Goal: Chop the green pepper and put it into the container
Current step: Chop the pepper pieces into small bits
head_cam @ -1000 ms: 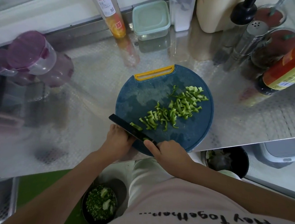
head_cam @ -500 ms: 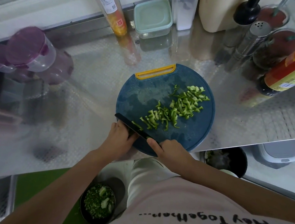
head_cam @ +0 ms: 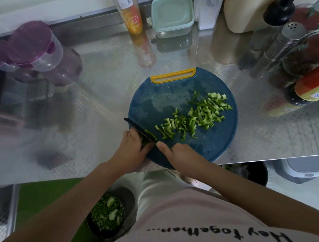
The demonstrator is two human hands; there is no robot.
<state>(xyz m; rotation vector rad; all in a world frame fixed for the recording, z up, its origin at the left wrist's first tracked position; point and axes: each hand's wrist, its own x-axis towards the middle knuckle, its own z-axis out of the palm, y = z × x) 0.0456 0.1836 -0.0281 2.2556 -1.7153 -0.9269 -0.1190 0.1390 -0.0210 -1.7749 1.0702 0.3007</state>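
Note:
A round blue cutting board (head_cam: 156, 99) with a yellow handle lies on the steel counter. Several green pepper strips (head_cam: 193, 116) stretch in a band across its middle and right. My right hand (head_cam: 179, 155) grips the handle of a black knife (head_cam: 140, 130), whose blade points left across the board's near left edge, one strip lying on it. My left hand (head_cam: 133, 147) presses down the last uncut piece of green pepper (head_cam: 145, 143) just behind the blade; most of that piece is hidden under my fingers. A lidded pale green container (head_cam: 172, 13) stands at the back.
Purple-lidded jars (head_cam: 34, 46) stand at the left, a tall seasoning bottle (head_cam: 129, 9) at the back, shakers (head_cam: 283, 41) and a sauce bottle (head_cam: 318, 81) at the right. Below the counter sit a dark bowl of chopped greens (head_cam: 107, 214) and another dark bowl (head_cam: 254, 172).
The knife has shifted slightly right and up along the board, stepping through the pepper piece. Both hands have stayed at the board's near left edge.

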